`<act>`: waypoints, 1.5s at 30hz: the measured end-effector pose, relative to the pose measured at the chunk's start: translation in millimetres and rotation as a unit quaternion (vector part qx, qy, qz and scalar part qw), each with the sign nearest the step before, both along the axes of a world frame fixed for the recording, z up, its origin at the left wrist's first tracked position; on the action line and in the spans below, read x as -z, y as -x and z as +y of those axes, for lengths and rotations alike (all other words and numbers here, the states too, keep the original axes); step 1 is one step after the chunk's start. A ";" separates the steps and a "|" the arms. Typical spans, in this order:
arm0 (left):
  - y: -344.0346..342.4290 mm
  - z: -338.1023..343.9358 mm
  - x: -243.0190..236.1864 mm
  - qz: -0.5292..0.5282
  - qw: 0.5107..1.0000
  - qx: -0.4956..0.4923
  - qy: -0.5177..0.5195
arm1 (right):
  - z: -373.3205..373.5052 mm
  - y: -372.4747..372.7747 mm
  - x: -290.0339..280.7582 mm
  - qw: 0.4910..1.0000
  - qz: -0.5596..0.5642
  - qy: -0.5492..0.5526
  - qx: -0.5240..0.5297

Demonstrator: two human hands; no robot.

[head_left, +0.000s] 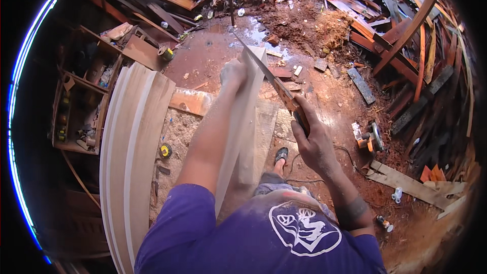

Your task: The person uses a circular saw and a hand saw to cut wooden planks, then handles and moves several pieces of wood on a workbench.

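Note:
My right hand is closed around the dark handle of a handsaw. Its long blade slants up and to the left, lying across the far end of a pale wooden plank. Close to that end, my left hand grips the plank's left side, its fingers partly hidden. The plank stretches from near my body to the far side. Beside it on the right is another pale board. I cannot tell whether the saw teeth are in the wood.
Several curved boards are stacked at left, beside a yellow-and-black tape measure. Farther left stands a wooden shelf box of odds and ends. A power tool and cord lie right, below a scrap-wood heap.

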State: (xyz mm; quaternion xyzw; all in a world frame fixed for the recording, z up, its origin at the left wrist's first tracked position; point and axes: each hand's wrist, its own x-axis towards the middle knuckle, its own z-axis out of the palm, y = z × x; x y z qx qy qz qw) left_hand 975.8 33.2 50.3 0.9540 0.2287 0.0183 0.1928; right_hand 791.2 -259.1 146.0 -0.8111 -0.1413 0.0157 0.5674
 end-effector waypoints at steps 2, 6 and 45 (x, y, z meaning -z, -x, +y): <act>-1.1 -2.4 7.1 0.004 1.000 0.002 0.003 | 4.7 1.9 -4.6 0.999 -0.031 0.010 -0.011; -5.7 -9.6 3.8 -0.003 1.000 0.008 -0.002 | 9.3 -2.7 -14.8 0.997 -0.052 0.049 -0.041; -12.5 -23.2 18.1 -0.040 0.988 0.115 -0.094 | -20.0 16.0 28.7 0.994 -0.009 0.105 -0.025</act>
